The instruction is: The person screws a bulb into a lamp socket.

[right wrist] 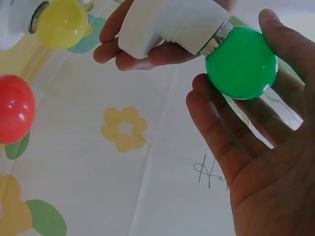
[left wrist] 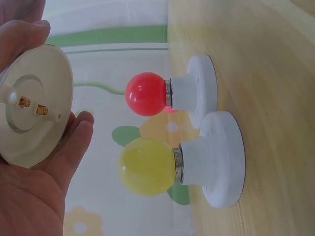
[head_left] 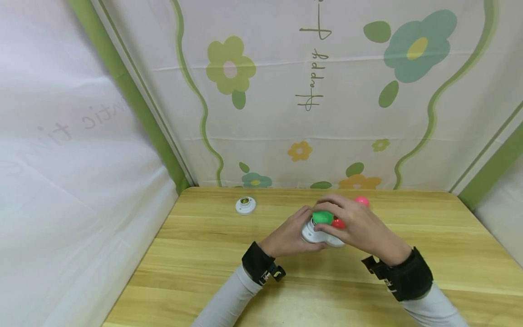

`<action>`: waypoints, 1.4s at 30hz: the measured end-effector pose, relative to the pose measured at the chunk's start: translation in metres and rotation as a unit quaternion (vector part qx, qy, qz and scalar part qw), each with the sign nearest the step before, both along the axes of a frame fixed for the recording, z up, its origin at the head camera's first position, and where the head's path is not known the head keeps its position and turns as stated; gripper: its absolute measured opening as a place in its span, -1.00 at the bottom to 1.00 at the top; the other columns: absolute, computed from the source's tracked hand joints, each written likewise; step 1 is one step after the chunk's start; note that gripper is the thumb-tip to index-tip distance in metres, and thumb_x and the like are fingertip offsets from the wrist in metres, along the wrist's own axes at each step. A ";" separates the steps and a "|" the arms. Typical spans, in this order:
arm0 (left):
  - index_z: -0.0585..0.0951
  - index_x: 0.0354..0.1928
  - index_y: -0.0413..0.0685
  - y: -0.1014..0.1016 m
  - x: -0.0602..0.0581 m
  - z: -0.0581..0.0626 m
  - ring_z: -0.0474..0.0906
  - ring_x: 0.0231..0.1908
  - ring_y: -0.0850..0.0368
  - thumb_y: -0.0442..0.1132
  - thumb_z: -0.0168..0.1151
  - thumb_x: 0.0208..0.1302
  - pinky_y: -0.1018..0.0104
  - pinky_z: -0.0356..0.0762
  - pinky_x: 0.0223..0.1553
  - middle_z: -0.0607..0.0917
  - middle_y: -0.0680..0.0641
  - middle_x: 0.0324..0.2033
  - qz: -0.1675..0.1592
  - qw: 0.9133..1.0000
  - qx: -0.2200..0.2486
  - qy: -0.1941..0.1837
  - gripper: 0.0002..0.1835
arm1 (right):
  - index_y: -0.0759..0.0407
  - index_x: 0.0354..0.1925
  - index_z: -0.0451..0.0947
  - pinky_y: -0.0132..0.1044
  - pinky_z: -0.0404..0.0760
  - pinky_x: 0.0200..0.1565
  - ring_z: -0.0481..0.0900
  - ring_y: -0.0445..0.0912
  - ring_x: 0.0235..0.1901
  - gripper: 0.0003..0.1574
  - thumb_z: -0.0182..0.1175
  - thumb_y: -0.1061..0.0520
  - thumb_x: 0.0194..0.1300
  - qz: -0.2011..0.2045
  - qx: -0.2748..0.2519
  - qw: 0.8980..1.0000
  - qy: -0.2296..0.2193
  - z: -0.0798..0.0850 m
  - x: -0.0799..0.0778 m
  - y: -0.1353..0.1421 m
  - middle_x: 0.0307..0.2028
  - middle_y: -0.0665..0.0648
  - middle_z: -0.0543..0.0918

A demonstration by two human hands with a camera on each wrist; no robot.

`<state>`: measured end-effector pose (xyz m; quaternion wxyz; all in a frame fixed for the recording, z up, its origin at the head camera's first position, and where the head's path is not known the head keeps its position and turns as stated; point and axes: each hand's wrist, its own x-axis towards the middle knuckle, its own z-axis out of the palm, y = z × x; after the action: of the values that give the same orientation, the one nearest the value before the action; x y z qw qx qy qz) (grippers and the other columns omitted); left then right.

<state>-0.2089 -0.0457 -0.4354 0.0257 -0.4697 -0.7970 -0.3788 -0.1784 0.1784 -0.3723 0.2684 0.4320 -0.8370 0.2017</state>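
My left hand (head_left: 292, 235) grips a white round lamp holder (head_left: 309, 233) by its base, tilted and raised off the table. Its underside, with two brass contacts, faces the left wrist view. A green light bulb (right wrist: 242, 63) sits in the holder's socket, a strip of its metal cap still showing. Around the bulb are the thumb and fingers of my right hand (head_left: 359, 222). Beside the hands, a red bulb (left wrist: 146, 94) and a yellow bulb (left wrist: 147, 166) stand upright in white holders on the table; the yellow one is hidden in the head view.
Another white holder (head_left: 245, 205), with no bulb in its socket, lies at the table's back left. A pink bulb (head_left: 362, 200) is behind my right hand. Printed fabric (head_left: 265, 118) hangs along the back edge of the wooden table (head_left: 196, 254).
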 end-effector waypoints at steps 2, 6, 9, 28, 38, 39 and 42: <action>0.30 0.54 -0.06 -0.001 0.000 0.000 0.54 0.17 0.16 -0.15 0.60 0.25 0.53 0.58 0.20 0.52 -0.06 0.26 0.001 1.000 0.000 0.001 -0.10 | 0.08 0.11 0.72 -0.20 0.81 -0.06 0.74 -0.10 0.02 -0.42 0.63 -0.03 0.16 0.008 -0.001 1.000 -0.010 0.000 0.001 0.001 0.09 0.03 0.70; 0.28 0.56 -0.04 -0.001 0.000 -0.001 0.54 0.21 0.17 -0.15 0.60 0.25 0.50 0.57 0.25 0.52 -0.05 0.28 0.002 1.000 0.005 0.002 -0.08 | 0.09 0.18 0.69 -0.10 0.82 -0.03 0.72 -0.05 0.09 -0.43 0.56 0.12 0.20 0.011 0.003 0.999 -0.033 0.000 0.002 0.005 0.18 0.05 0.67; 0.25 0.59 -0.04 -0.002 0.000 -0.001 0.54 0.23 0.16 -0.16 0.60 0.24 0.46 0.57 0.27 0.52 -0.06 0.30 0.001 1.000 0.011 -0.002 -0.04 | 0.11 0.21 0.67 -0.06 0.81 0.00 0.71 -0.02 0.12 -0.40 0.51 0.20 0.18 0.009 0.007 0.999 -0.044 0.001 0.004 0.006 0.20 0.06 0.66; 0.42 0.39 -0.15 0.000 0.001 -0.001 0.58 0.15 0.19 -0.17 0.61 0.23 0.54 0.58 0.20 0.56 -0.08 0.23 0.001 1.000 0.006 0.012 -0.24 | 0.10 0.05 0.69 -0.28 0.79 -0.25 0.75 -0.20 -0.22 -0.32 0.70 -0.10 0.02 -0.051 -0.013 0.999 -0.012 -0.001 0.003 0.003 -0.02 0.03 0.76; 0.24 0.58 -0.05 -0.001 0.001 -0.001 0.56 0.24 0.13 -0.20 0.61 0.23 0.48 0.59 0.25 0.50 -0.07 0.32 -0.003 1.000 0.015 -0.002 -0.03 | 0.09 0.22 0.68 -0.13 0.82 -0.02 0.77 0.00 0.10 -0.35 0.60 0.00 0.20 0.005 0.001 1.000 -0.021 -0.001 0.002 0.001 0.19 0.08 0.72; 0.22 0.59 -0.04 -0.002 0.001 -0.002 0.56 0.23 0.13 -0.19 0.61 0.23 0.49 0.59 0.23 0.51 -0.07 0.31 -0.003 1.000 0.016 0.000 -0.01 | 0.10 0.22 0.69 -0.12 0.82 -0.01 0.77 0.00 0.11 -0.38 0.59 0.02 0.22 0.010 0.002 1.000 -0.027 -0.001 0.003 0.001 0.19 0.08 0.72; 0.24 0.58 -0.03 -0.002 0.000 -0.002 0.56 0.21 0.13 -0.20 0.62 0.22 0.48 0.60 0.22 0.53 -0.06 0.28 -0.002 1.000 0.020 -0.001 -0.02 | 0.11 0.25 0.67 -0.06 0.82 0.02 0.76 0.03 0.14 -0.37 0.57 0.12 0.22 0.015 0.003 0.999 -0.047 -0.001 0.005 0.002 0.21 0.09 0.72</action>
<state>-0.2087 -0.0475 -0.4378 0.0336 -0.4704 -0.7882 -0.3955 -0.1739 0.1807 -0.3730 0.2248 0.4355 -0.8427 0.2229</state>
